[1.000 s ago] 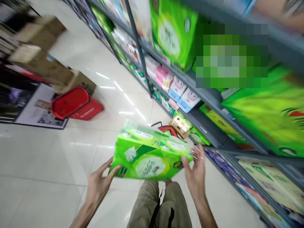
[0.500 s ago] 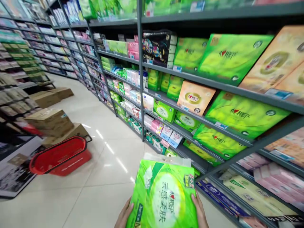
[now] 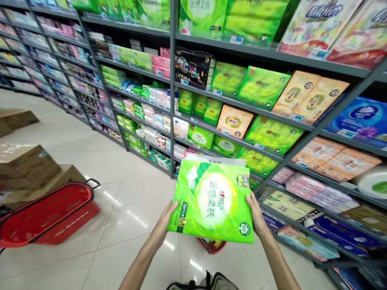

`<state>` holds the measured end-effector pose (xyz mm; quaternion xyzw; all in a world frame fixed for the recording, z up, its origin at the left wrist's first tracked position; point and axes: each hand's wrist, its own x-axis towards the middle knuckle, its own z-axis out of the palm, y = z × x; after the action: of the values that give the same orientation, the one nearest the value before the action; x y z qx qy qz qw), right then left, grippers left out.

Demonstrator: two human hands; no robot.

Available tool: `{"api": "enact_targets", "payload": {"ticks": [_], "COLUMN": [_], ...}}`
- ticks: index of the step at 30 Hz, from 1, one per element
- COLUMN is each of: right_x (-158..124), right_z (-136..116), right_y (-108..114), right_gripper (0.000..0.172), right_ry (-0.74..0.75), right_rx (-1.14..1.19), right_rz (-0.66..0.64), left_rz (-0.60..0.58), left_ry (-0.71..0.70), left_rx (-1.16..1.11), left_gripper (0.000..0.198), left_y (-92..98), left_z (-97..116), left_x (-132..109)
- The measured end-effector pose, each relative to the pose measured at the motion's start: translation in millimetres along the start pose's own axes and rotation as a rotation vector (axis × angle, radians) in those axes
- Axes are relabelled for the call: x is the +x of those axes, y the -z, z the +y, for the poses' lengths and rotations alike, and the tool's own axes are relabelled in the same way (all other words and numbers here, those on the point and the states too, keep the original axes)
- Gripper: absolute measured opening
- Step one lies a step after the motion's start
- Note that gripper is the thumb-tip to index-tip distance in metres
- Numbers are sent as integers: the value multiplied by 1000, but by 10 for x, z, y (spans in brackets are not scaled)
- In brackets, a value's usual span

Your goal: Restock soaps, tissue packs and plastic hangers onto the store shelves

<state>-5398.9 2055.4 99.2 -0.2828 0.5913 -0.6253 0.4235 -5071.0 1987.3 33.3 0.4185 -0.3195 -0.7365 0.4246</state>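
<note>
Two sides of the green pack (image 3: 214,201) are clamped, left hand (image 3: 165,218) at nine o'clock, right hand (image 3: 257,213) at three; it's aloft, not yet set down.

The nearest green pack (image 3: 213,201) reads 云感柔肤 and "M"; a top-shelf pack (image 3: 202,18) repeats 云感柔肤.

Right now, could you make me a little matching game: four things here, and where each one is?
Things
1. Nearest green pack
2. Large red basket
3. Black pack
4. Blue pack with a purple flower

Places
A. Shelved, picture's upper middle
B. Shelved, picture's right edge
C. Between left hand and right hand
D. On the floor, picture's left

Pairs: 1-C, 2-D, 3-A, 4-B
</note>
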Motion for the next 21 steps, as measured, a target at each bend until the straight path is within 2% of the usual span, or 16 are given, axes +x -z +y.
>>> {"api": "enact_targets", "payload": {"ticks": [2, 4, 8, 11, 15, 18, 21], "right_x": [10, -24, -94, -20, 302, 646, 1050], "right_z": [-141, -153, 58, 246, 449, 608, 801], "right_y": [-93, -135, -88, -28, -64, -163, -246], "right_gripper": [79, 76, 78, 84, 86, 86, 85], "right_ry": [35, 46, 18, -56, -75, -92, -68], "right_rx": [15, 29, 64, 108, 152, 176, 162], "right_rz": [1, 16, 46, 90, 66, 69, 83], "left_rz": [-28, -29, -7, 25, 64, 125, 168], "left_ry": [-17, -33, 14, 70, 69, 48, -3], "left_rx": [-10, -28, -46, -30, -5, 32, 72], "left_gripper": [75, 73, 73, 77, 78, 77, 77], "left_y": [-40, -35, 76, 165, 204, 164, 93], "left_z": [209, 278, 105, -46, -30, 123, 315], "left_x": [10, 6, 51, 137, 259, 394, 639]}}
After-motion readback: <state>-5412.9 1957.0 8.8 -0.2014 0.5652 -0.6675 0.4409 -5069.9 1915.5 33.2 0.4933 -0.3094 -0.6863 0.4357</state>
